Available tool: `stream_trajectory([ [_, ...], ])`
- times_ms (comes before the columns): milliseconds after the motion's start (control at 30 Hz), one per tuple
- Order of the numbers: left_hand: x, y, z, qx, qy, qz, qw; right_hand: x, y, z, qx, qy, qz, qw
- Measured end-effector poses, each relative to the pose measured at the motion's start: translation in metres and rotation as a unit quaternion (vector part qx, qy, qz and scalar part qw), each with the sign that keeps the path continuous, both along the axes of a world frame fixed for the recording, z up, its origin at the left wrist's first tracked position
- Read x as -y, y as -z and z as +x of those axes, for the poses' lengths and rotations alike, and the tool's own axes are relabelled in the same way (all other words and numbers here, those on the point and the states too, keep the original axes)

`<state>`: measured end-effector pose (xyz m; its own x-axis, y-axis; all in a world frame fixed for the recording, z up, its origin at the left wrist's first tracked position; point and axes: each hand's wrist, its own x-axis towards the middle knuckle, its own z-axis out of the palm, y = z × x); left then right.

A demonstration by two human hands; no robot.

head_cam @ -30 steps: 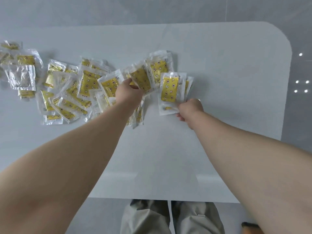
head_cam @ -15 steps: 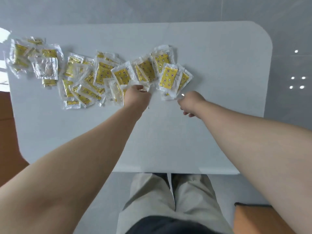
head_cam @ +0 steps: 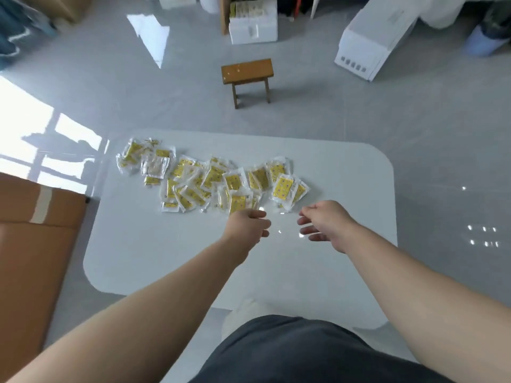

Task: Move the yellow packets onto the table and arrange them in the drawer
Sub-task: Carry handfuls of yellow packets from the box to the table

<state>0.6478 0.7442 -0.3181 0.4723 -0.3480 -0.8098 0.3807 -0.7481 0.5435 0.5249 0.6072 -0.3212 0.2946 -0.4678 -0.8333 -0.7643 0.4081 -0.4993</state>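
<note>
Packets (head_cam: pixel 210 178) litter the table's (head_cam: pixel 166 258) far half. Left hand (head_cam: pixel 247 226) and right hand (head_cam: pixel 323 222) hover empty, fingers loose. A stool (head_cam: pixel 247 76) stands beyond on grey floor (head_cam: pixel 359 120).

yellow packets (head_cam: pixel 210 178) heaped on white bench (head_cam: pixel 345 189)

the heap spreads across its far left. the left grip (head_cam: pixel 246 225), fingers curled, meets the heap's near edge; whether it holds one is unclear. the right grip (head_cam: pixel 323 222) hovers just right, loose-fingered, empty.
</note>
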Motion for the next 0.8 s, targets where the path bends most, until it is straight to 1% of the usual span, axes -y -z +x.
stream_trajectory([
  [100, -0.02, -0.023, -0.019, 0.02, -0.059, -0.031, 0.998, -0.011, -0.017, -0.005, 0.039, -0.017, -0.005, 0.999],
  [200, -0.049, -0.044, -0.044, 0.021, -0.153, -0.052, 0.987, -0.028, -0.028, -0.009, 0.071, -0.049, 0.003, 0.996],
  [333, -0.097, -0.059, -0.086, 0.026, -0.3, -0.064, 0.951, -0.06, -0.034, -0.013, 0.101, -0.115, 0.02, 0.988],
  [467, -0.148, -0.07, -0.127, 0.047, -0.398, -0.058, 0.915, -0.109, -0.048, -0.02, 0.114, -0.201, 0.035, 0.972],
  [633, -0.208, -0.079, -0.178, 0.071, -0.487, -0.068, 0.868, -0.178, -0.062, -0.029, 0.131, -0.34, 0.039, 0.931],
  [800, -0.273, -0.078, -0.246, 0.078, -0.604, -0.076, 0.79, -0.258, -0.071, -0.05, 0.132, -0.47, 0.037, 0.872],
])
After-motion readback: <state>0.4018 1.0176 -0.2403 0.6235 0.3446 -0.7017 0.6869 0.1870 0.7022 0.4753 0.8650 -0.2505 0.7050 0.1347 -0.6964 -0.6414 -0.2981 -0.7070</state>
